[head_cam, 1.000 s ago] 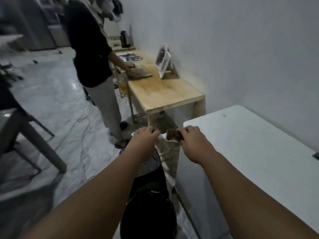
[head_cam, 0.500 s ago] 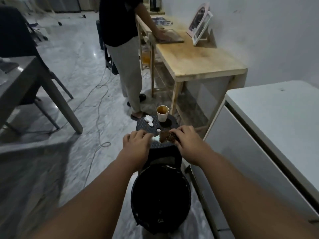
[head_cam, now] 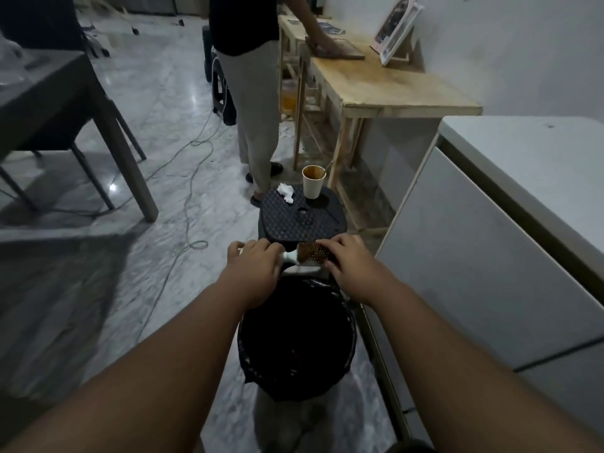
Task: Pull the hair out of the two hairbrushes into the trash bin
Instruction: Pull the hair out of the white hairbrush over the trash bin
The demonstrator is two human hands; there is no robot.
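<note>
A hairbrush (head_cam: 309, 254) with a white handle and a brown bristle pad lies crosswise between my hands, above the far rim of the trash bin (head_cam: 242, 341). My left hand (head_cam: 255, 269) is closed around the handle. My right hand (head_cam: 349, 266) rests on the bristle pad with its fingers curled over the pad's right end. The bin is round, lined with a black bag, and stands on the floor below my forearms. I see only one brush.
A black stool (head_cam: 294, 220) beyond the bin carries a paper cup (head_cam: 313, 181) and a crumpled tissue (head_cam: 286, 192). A white cabinet (head_cam: 490, 243) stands close on the right, a wooden table (head_cam: 392, 89) behind it. A person (head_cam: 251, 80) stands at that table. Cables (head_cam: 183, 204) cross the floor.
My view has tilted down from the wall and tables to the bin, which is now fully in sight. Both hands have stayed on the brush and come over the bin's far rim.
</note>
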